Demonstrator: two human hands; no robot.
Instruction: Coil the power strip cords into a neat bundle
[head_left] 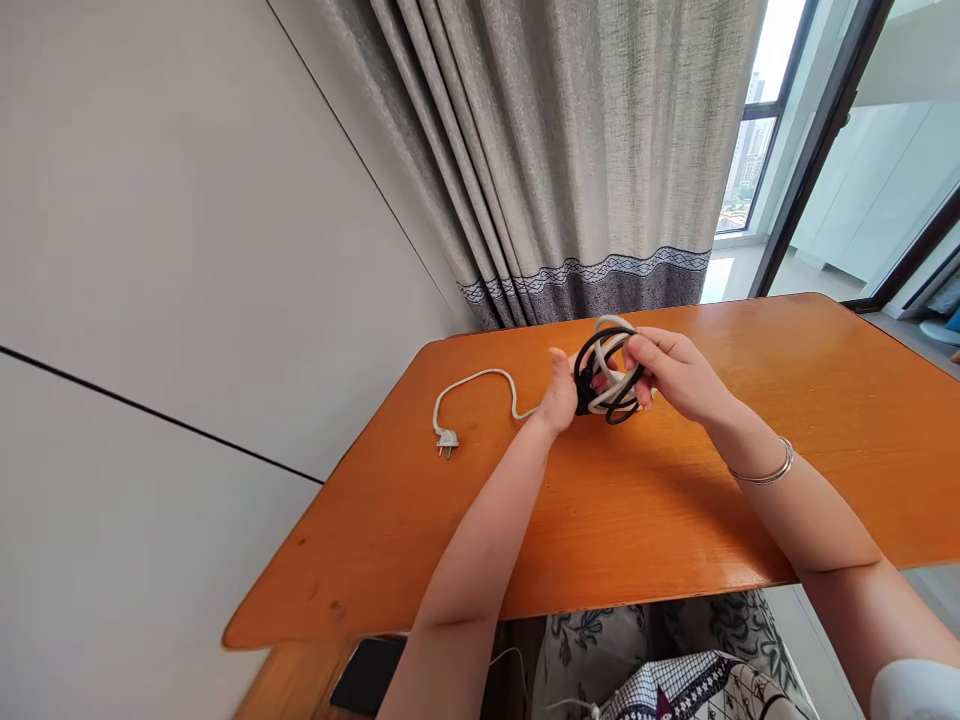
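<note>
A tangled bundle of black and white cables (616,398) is held up just over the wooden table. My left hand (559,395) supports the bundle from its left side, thumb raised and fingers partly hidden behind the loops. With thumb and fingers closed, my right hand (673,368) grips the loops at their right side. From the bundle, a white cord (491,372) runs left across the tabletop in a curve. It ends in a white plug (447,438) with metal prongs, lying on the table.
The orange-brown wooden table (615,530) has rounded corners and meets a pale wall panel (187,250) on the left. Grey curtains (600,150) hang behind it. A dark flat object (367,675) lies below the front edge, with a thin white cord (517,660) nearby.
</note>
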